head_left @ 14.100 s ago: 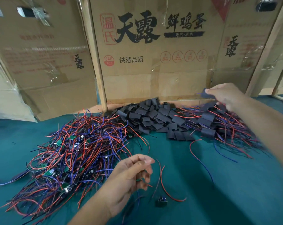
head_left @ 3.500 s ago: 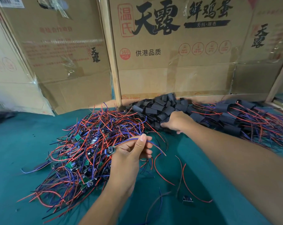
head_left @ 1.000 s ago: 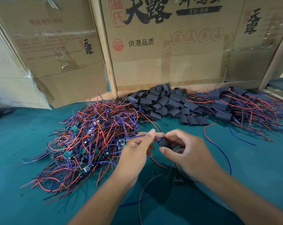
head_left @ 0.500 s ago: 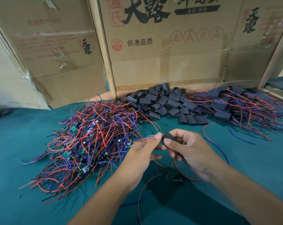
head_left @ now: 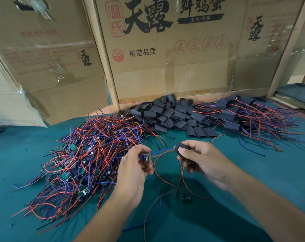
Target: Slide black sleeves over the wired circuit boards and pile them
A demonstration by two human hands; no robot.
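From the head view, the left hand pinches a small, light, rigid circuit board whose limp wires run into the soft black sleeve pinched by the right hand, best held by its edges, above open green table between the piles.

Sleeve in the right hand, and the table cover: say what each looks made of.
Sleeve: matte black flexible tubing, probably soft plastic or rubber; it looks dull, and the loose sleeves behind lie flattened. The right hand pinches it.
Table cover: teal fabric, likely felt or woven cloth; its flat, glare-free surface is the only clue.
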